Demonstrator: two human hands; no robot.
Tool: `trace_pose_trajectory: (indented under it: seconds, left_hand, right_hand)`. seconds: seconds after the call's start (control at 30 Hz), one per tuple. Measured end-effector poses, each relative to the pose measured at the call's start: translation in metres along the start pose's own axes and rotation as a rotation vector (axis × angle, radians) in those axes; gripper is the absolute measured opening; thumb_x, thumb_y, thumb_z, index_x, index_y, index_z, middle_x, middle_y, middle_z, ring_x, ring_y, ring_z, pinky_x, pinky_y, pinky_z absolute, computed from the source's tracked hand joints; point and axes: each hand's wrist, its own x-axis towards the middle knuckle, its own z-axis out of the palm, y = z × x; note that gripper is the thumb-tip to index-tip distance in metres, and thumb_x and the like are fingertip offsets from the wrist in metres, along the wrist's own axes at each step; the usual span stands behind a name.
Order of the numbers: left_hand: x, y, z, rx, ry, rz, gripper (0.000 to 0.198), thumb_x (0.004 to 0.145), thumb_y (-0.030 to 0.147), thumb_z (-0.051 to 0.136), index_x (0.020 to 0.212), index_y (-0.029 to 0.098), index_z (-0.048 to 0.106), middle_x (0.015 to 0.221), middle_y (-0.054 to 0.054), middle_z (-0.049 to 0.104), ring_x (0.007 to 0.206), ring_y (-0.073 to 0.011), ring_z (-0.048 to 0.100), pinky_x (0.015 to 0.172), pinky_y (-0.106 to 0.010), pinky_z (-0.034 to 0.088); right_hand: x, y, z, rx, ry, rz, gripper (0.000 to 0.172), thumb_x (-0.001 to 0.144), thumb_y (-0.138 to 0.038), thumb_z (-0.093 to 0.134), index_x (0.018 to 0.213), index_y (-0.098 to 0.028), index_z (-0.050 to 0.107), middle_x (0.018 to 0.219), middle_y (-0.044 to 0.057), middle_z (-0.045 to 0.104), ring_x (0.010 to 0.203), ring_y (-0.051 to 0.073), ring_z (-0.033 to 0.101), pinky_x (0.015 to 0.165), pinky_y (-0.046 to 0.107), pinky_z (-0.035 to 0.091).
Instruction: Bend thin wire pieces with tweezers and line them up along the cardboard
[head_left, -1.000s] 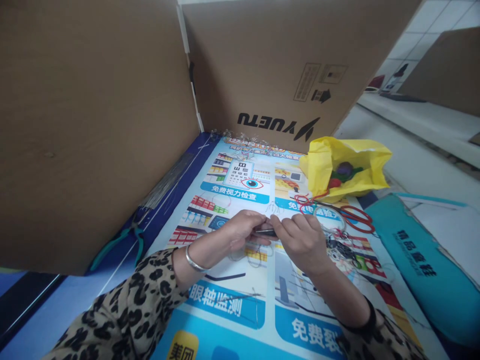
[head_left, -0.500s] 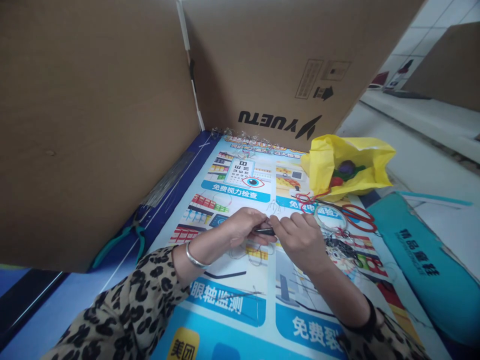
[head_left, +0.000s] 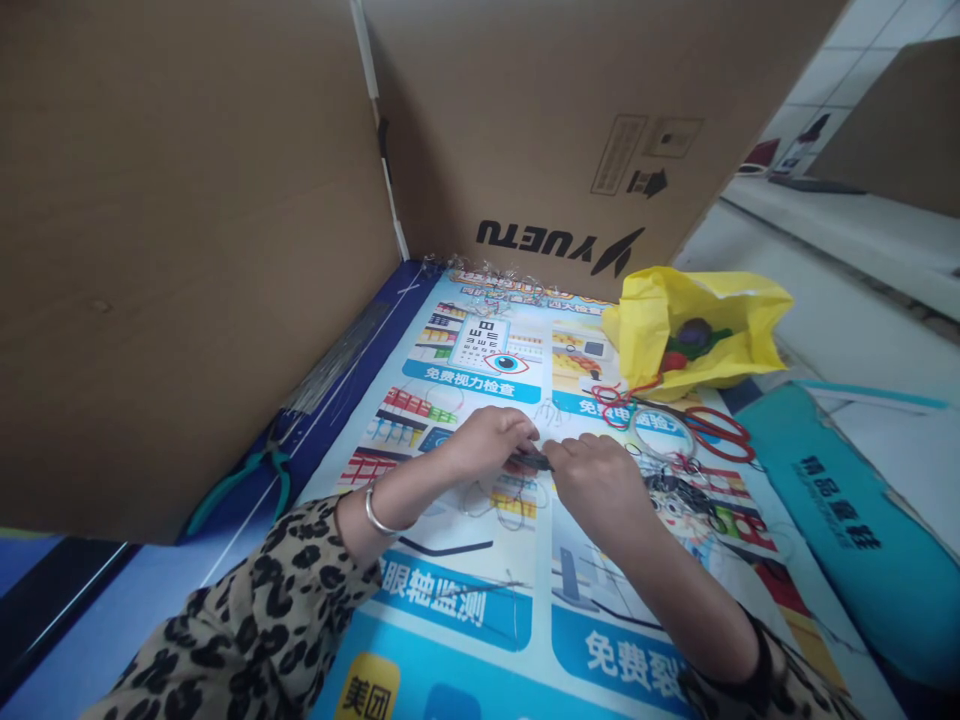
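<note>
Left hand (head_left: 487,440) and right hand (head_left: 600,478), fingers closed, both pinch a dark tool (head_left: 534,461) above the poster (head_left: 465,590). From the tool, bag (head_left: 697,320) at 2 o'clock, scissors (head_left: 720,428) at 3, pliers (head_left: 240,480) at 9; cardboard (head_left: 540,120) stands at 12.

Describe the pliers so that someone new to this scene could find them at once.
Start at the big cardboard wall on the left. At its lower edge, left of the left hand, lie the pliers. Their teal handles set them apart from the red scissors across the poster.
</note>
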Motion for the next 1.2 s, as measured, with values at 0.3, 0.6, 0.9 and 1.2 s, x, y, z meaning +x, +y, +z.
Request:
trace_pose_trajectory:
  seconds: [0.3,0.6,0.9,1.2]
  left_hand:
    - [-0.007,0.011,-0.005,0.596,-0.007,0.318,0.027,0.085,0.021,0.035,0.079,0.018,0.061,0.081,-0.001,0.067,0.076,-0.0136,0.061,0.067,-0.022,0.043]
    - [-0.011,0.012,-0.006,0.841,-0.063,0.437,0.019,0.077,0.015,0.047,0.085,0.022,0.063,0.077,-0.003,0.066,0.074,-0.0166,0.059,0.067,-0.024,0.041]
    - [-0.004,0.016,-0.02,0.891,0.068,0.465,0.021,0.083,0.022,0.045,0.087,0.021,0.065,0.089,-0.004,0.06,0.088,-0.0166,0.053,0.075,-0.026,0.04]
    - [-0.006,0.017,-0.008,0.619,0.078,0.403,0.006,0.075,0.023,0.056,0.075,0.018,0.06,0.075,0.0,0.059,0.074,-0.012,0.053,0.067,-0.022,0.039]
  right_hand:
    - [0.004,0.004,-0.003,0.285,-0.332,0.165,0.025,0.084,-0.032,0.044,0.072,-0.023,0.064,0.069,0.004,0.068,0.06,0.016,0.059,0.05,0.026,0.024]
    - [0.004,0.015,-0.001,0.494,-0.413,0.117,0.023,0.082,-0.032,0.047,0.073,-0.022,0.066,0.073,0.003,0.069,0.066,0.016,0.061,0.053,0.023,0.031]
    - [0.008,0.032,0.006,0.845,-0.118,0.322,0.027,0.08,-0.04,0.048,0.087,-0.022,0.066,0.069,0.0,0.066,0.063,0.015,0.057,0.055,0.024,0.039]
    - [0.009,0.009,0.015,1.315,-0.053,0.462,0.026,0.072,-0.041,0.057,0.078,-0.017,0.062,0.069,-0.001,0.061,0.065,0.014,0.054,0.058,0.025,0.042]
